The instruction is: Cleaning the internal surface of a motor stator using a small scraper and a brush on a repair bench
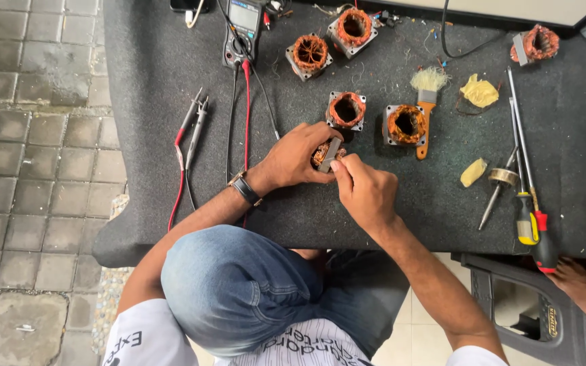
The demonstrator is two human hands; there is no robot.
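- Six square metal motor stators with copper windings are showing: one (308, 55), a second (352, 30), a third (346, 110), a fourth (405, 125), a fifth at the far edge (536, 45), and a sixth (327, 155) sitting partly hidden between two hands.
- Two bare hands are working: left hand (295, 156), right hand (366, 192).
- One black digital multimeter (242, 32) is lying on the mat.
- Two red-and-black test probes (191, 129) are lying side by side.
- One orange-handled paintbrush (426, 102) is lying there.
- Two crumpled yellow wads (479, 91) (473, 172) are lying apart.
- Three long screwdrivers are lying at the right: yellow-handled (526, 218), red-handled (544, 240), bare steel (496, 193).
- One roll of tape (503, 177) is lying there.
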